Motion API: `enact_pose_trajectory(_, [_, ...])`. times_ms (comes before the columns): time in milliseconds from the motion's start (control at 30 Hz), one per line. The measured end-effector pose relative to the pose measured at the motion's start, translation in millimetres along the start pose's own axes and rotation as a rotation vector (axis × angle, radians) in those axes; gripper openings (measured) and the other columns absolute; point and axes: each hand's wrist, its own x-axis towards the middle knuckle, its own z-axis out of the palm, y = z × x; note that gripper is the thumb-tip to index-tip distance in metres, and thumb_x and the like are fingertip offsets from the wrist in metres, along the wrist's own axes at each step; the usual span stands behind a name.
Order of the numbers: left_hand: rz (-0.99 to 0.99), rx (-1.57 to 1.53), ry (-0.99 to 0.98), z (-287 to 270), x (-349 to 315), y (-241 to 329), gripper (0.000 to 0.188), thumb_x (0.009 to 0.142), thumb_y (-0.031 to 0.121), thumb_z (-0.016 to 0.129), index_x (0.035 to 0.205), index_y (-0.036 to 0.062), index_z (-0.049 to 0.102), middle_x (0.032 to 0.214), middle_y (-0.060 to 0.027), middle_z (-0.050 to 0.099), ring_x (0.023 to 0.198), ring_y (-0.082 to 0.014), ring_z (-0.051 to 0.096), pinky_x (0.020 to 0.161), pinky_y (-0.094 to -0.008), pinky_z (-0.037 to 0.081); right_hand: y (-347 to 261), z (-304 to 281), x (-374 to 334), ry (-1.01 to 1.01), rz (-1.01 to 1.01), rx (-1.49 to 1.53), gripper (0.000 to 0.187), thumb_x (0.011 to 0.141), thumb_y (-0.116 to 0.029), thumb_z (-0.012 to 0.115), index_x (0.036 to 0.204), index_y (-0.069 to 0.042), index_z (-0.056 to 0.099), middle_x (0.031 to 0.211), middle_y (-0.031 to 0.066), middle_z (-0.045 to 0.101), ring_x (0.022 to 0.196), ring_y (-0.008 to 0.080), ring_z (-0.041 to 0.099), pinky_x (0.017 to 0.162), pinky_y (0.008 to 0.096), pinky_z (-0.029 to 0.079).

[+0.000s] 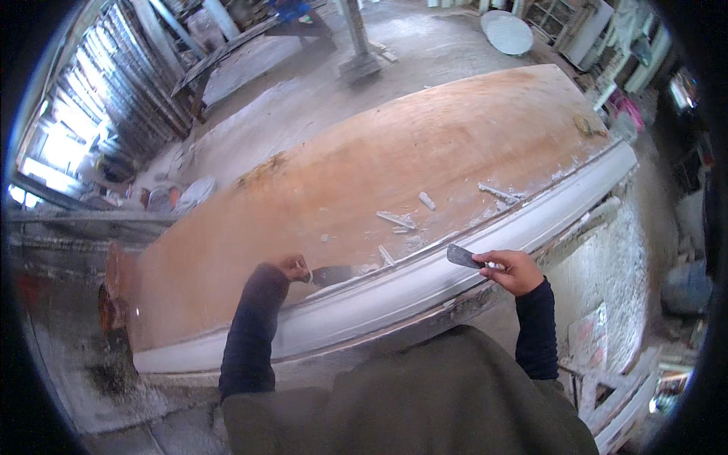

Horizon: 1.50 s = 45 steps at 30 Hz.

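I note left hand pinching a grey scraper, right hand a dark scraper, both likely light, stiffly springy, best gripped at the near end.

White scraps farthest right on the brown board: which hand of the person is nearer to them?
Right. The right hand is on the near side of these white scraps, with the white moulding between; the left hand is farther away, to their left, over the brown board.

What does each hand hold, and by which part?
Right hand: a dark flat blade, by its right end. Left hand: a grey flat blade, by its left end.
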Motion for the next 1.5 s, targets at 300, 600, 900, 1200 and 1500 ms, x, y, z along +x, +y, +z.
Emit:
enact_pose_trajectory(300, [-0.208,0.284,0.168,5.4,-21.7,40.0,0.01,0.07,0.011,0.068,0.072,0.0037,0.061,0.067,-0.0035,0.062,0.061,-0.0093,0.057,0.054,-0.0226,0.044,31.5,-77.7,51.9,-0.335,-0.124,-0.328,0.026,0.074,-0.027,0.062,0.098,-0.017,0.061,0.086,0.0092,0.062,0.077,0.0269,0.06,0.066,0.0338,0.047])
enact_pose_trajectory(600, [-0.11,-0.243,0.387,12.5,-25.8,40.3,0.016,0.072,0.016,0.069,0.069,0.0037,0.059,0.063,-0.0007,0.059,0.057,-0.0082,0.053,0.052,-0.0227,0.041,32.1,-63.6,147.6,-0.813,-0.098,-0.496,0.026,0.071,-0.032,0.065,0.091,-0.015,0.065,0.083,0.0077,0.063,0.079,0.0244,0.06,0.068,0.034,0.045])
enact_pose_trajectory(900, [-0.107,-0.353,0.196,22.2,15.0,45.4,0.016,0.074,0.018,0.067,0.073,0.0044,0.058,0.066,-0.0011,0.059,0.057,-0.0068,0.052,0.05,-0.0217,0.04,39.1,30.3,198.3,-1.134,0.102,-0.184,0.031,0.075,-0.03,0.063,0.1,-0.012,0.062,0.063,0.0032,0.057,0.055,0.0104,0.051,0.043,0.0252,0.038])
enact_pose_trajectory(1200, [0.002,-0.059,0.227,28.6,-8.9,15.4,0.022,0.066,0.012,0.072,0.081,0.0043,0.059,0.067,-0.0005,0.059,0.061,-0.0066,0.05,0.054,-0.0226,0.038,84.3,-62.1,206.0,-1.213,0.329,-0.148,0.03,0.074,-0.029,0.065,0.098,-0.01,0.063,0.063,-0.0014,0.057,0.054,0.0062,0.049,0.045,0.0219,0.038])
enact_pose_trajectory(1500, [-0.148,-0.125,0.248,54.2,-1.9,70.2,0.023,0.07,0.014,0.066,0.089,0.0036,0.06,0.075,-0.0047,0.06,0.07,-0.0113,0.054,0.066,-0.0253,0.043,62.3,-25.3,224.8,-1.276,0.363,0.034,0.03,0.074,-0.025,0.066,0.099,-0.009,0.063,0.062,-0.0004,0.058,0.055,0.005,0.05,0.044,0.0185,0.035])
